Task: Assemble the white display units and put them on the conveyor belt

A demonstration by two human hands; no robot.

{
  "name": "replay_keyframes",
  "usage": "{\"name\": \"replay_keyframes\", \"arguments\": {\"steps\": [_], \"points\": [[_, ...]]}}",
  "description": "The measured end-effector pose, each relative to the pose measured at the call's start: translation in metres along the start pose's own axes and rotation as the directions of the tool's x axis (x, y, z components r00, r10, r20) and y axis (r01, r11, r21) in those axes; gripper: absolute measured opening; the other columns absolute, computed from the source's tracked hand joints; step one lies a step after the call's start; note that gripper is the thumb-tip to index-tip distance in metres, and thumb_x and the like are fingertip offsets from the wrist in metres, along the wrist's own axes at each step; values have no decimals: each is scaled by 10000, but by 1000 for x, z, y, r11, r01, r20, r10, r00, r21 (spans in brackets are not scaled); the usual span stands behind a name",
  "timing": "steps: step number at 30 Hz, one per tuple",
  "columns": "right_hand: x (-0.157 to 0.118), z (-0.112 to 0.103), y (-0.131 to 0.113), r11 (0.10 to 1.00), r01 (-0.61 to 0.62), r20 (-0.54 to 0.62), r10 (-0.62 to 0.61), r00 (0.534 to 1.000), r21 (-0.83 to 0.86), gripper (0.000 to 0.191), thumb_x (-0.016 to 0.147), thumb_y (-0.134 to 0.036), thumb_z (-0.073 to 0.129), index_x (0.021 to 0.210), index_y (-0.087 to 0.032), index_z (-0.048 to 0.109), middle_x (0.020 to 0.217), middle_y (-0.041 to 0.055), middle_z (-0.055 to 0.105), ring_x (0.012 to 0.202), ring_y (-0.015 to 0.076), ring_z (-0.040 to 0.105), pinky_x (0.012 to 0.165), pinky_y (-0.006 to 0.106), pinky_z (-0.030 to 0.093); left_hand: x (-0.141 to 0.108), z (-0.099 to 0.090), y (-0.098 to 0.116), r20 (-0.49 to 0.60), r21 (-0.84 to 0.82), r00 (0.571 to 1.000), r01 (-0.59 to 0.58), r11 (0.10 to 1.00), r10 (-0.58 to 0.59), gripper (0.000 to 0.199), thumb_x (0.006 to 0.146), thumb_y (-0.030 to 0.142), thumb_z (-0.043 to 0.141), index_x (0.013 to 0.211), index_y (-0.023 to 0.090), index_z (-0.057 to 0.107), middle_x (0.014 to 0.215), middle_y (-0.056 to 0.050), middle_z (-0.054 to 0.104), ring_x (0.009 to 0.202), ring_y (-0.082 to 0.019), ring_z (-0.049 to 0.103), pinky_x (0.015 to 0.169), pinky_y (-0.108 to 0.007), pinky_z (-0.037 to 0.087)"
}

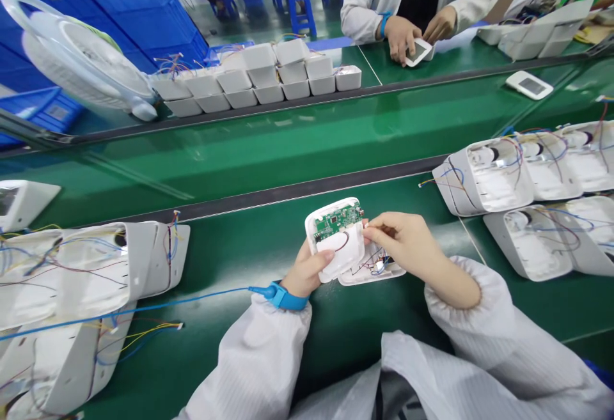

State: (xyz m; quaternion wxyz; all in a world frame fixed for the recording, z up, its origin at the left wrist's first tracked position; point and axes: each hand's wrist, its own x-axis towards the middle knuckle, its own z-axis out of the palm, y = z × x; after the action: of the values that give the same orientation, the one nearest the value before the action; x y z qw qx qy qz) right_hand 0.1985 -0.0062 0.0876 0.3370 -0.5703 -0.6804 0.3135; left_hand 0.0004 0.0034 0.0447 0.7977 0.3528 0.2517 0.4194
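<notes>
My left hand is closed around a white plastic panel, the thumb lying on its face. A green circuit board sits in the upper part of that panel, and a dark curved line shows below it. My right hand pinches at the panel's right edge beside the board; what lies between its fingertips is too small to name. Just under and to the right, a white housing half with thin wires and small connectors inside rests on the green bench. A blue wrist strap with a cord is on my left wrist.
White housings with loose wires stand at the left and right. Beyond a green conveyor belt, white housings are stacked near a white fan. A co-worker's hands hold a white device; another device lies on the belt.
</notes>
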Motion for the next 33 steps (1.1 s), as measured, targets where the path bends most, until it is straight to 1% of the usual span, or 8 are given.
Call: {"name": "replay_keyframes", "arguments": {"steps": [3,5,10,13,18,26,30,33], "points": [[-3,3,-4,984,165,6,-164,986,-63,212,933,-301,573,784,-197,681,720,4,679,628,124,597,592,245,435,1,1,-3,-34,129,999,-31,991,36,542,730,326,761,1236,164,651,1247,-123,688,1205,-364,600,1070,-498,438],[-6,6,-7,972,216,22,-215,976,-94,224,952,-290,545,795,-194,673,694,4,655,641,129,589,607,249,427,1,2,-3,-17,220,998,-47,974,52,505,745,324,763,1218,175,668,1228,-107,699,1182,-347,612,1061,-470,445],[-7,9,-7,980,161,24,-159,987,-114,234,947,-279,546,754,-187,645,685,7,642,632,130,573,601,255,411,1,3,-3,48,264,997,-78,961,68,495,782,346,733,1246,195,654,1239,-90,693,1142,-328,629,1010,-443,482],[-6,9,-6,990,112,23,-111,994,-88,240,939,-287,554,735,-189,633,677,3,636,606,127,565,574,250,404,0,1,-6,30,242,997,-71,968,65,503,771,343,743,1244,200,653,1237,-82,692,1134,-314,630,1003,-423,482],[-5,9,-6,990,127,1,-128,992,-52,238,937,-296,554,741,-191,638,686,2,643,614,127,573,575,246,411,-1,-2,-8,-39,245,999,-17,970,27,509,738,364,772,1201,179,667,1179,-88,709,1067,-311,648,984,-435,480],[-5,8,-6,993,104,-4,-104,995,-52,241,923,-297,580,713,-191,632,664,-5,637,581,121,563,552,248,398,-1,0,-7,-8,255,1000,5,967,-3,478,749,375,756,1171,165,679,1116,-84,721,1031,-307,646,946,-423,492],[-7,11,-4,979,168,-61,-176,982,-119,215,921,-268,591,724,-194,634,659,-6,635,598,125,573,570,257,410,0,1,-5,-8,252,1000,1,968,1,483,743,369,759,1175,168,681,1130,-79,721,1043,-304,649,956,-415,490],[-6,13,2,941,249,-165,-290,943,-229,172,918,-292,613,774,-201,632,681,6,639,646,148,596,621,283,450,0,2,-2,-8,196,1000,23,980,-22,522,727,352,763,1208,172,666,1161,-88,716,1084,-323,643,965,-427,493]]}}
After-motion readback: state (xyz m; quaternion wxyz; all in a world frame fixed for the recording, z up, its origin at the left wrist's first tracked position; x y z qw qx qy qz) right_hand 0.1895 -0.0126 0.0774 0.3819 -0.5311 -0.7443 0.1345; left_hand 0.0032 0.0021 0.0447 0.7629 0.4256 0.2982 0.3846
